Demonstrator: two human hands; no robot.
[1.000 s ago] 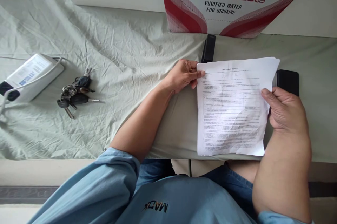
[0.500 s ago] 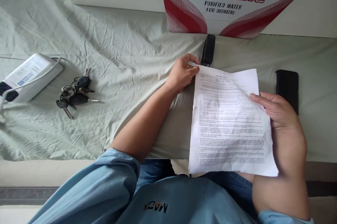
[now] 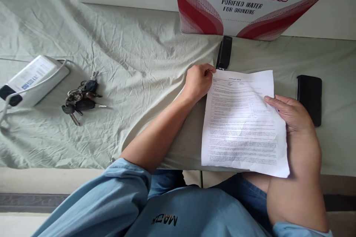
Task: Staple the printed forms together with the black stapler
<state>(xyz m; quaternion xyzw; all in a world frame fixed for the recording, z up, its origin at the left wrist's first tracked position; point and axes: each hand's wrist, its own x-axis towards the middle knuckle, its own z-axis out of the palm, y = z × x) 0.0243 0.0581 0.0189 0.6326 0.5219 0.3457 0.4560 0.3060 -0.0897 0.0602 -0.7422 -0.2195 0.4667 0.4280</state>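
A printed sheet of paper (image 3: 241, 122), slightly creased, tilts toward me over the table's front edge; whether more sheets lie behind it I cannot tell. My left hand (image 3: 199, 81) is closed, with thumb and forefinger pinching the sheet's upper left corner. Along the right edge my right hand (image 3: 292, 114) grips the paper, thumb on top and the other fingers hidden behind. A black stapler (image 3: 225, 52) lies just beyond the sheet's top edge, its near end close to the pinched corner.
A large white and red water carton (image 3: 233, 22) stands behind the stapler. To the right lies a black phone (image 3: 310, 99). A bunch of keys (image 3: 83, 98) and a white box-shaped device with a cable (image 3: 36, 77) are at left on the wrinkled cloth (image 3: 133, 55).
The paper's lower edge has risen and drawn slightly away from me. My left fingers have curled in more tightly at the corner. The whole view has shifted a little.
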